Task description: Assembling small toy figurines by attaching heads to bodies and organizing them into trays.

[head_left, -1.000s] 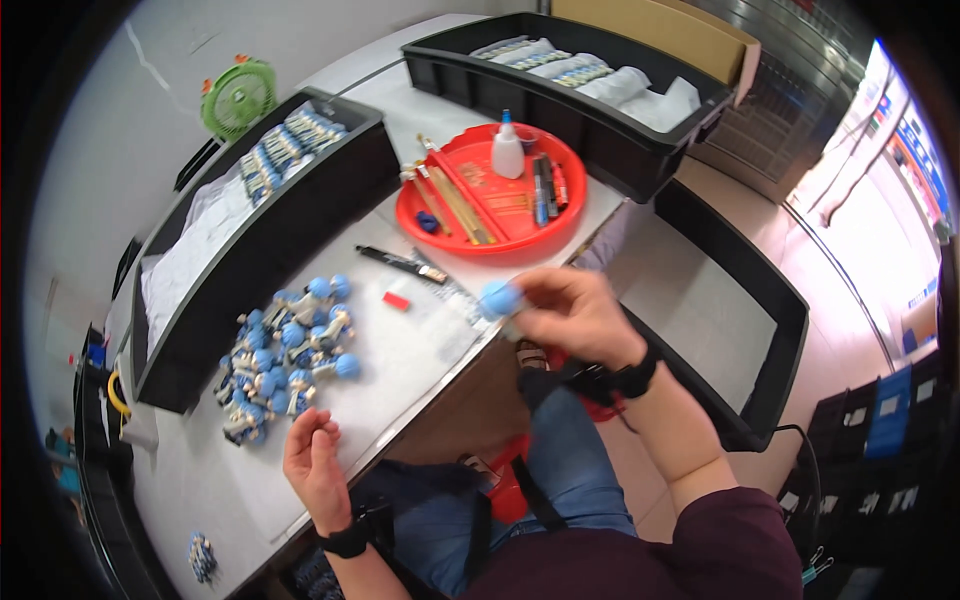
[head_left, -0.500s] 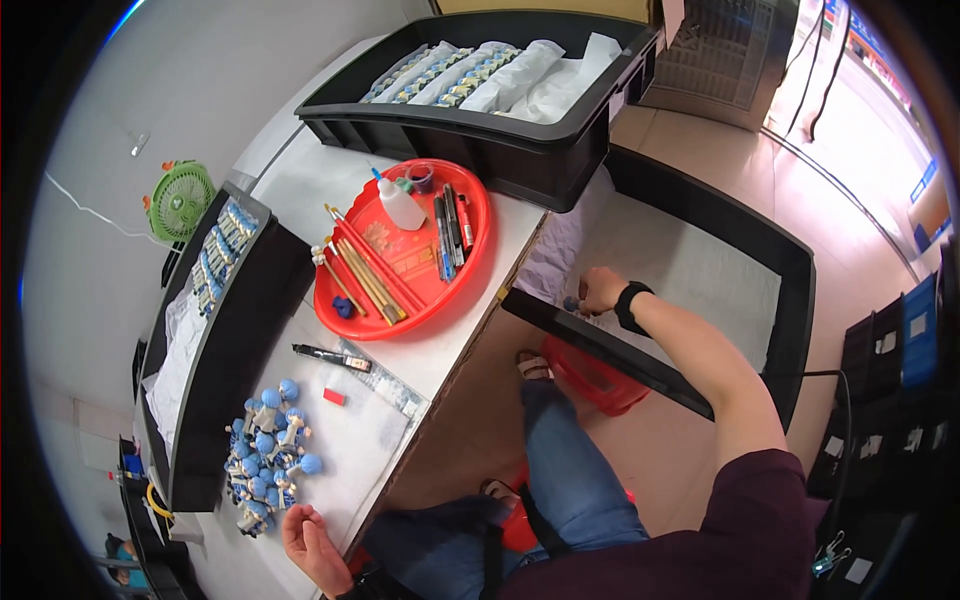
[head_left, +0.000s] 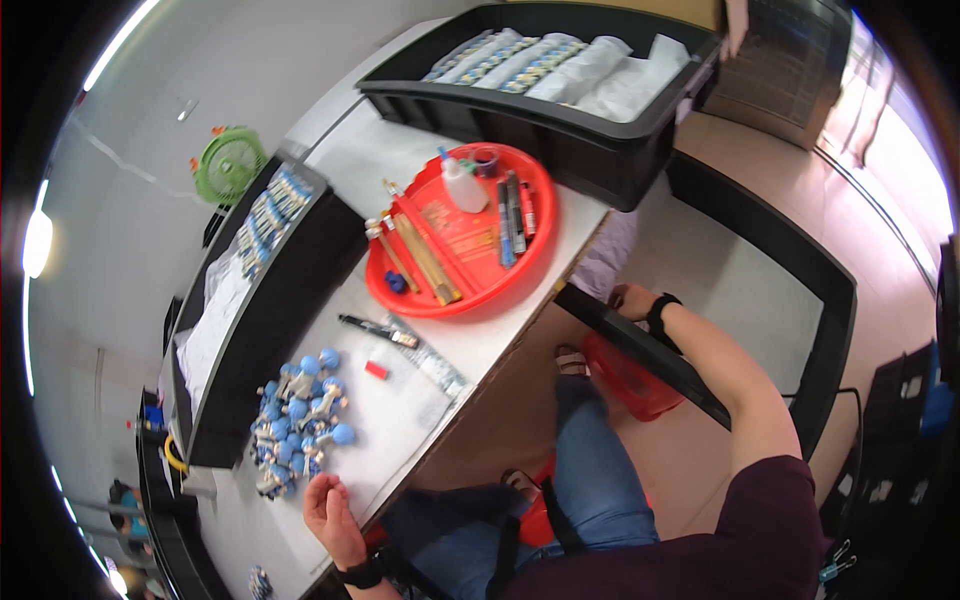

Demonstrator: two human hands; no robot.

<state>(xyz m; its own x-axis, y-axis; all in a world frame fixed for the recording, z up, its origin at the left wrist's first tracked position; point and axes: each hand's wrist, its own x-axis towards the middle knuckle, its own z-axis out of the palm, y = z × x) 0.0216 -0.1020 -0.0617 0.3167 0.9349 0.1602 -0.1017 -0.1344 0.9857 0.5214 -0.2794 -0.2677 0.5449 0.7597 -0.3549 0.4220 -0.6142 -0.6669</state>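
Note:
My left hand (head_left: 332, 508) rests at the table's near edge, its fingers loosely curled together and nothing visible in them. Just beyond it lies a heap of small blue-headed figurines (head_left: 295, 420) on the white table covering. My right arm reaches over to a low black tray (head_left: 835, 330) beside the table. There my right hand (head_left: 633, 300) is down behind the tray's near wall, next to crumpled white paper (head_left: 610, 245). That wall hides the fingertips and whatever they may hold.
A round red tray (head_left: 455, 300) carries brushes, markers and a white squeeze bottle (head_left: 465, 190). Nearby lie a black marker (head_left: 380, 330) and a small red piece (head_left: 376, 370). Black bins (head_left: 540, 130) (head_left: 275, 330) hold figurines in rows with white paper. A green fan (head_left: 230, 165) stands behind.
The view has swung, so the scene sits farther right. My right hand has sunk lower behind the tray wall; a small grey-blue item seen at its fingers is now hidden.

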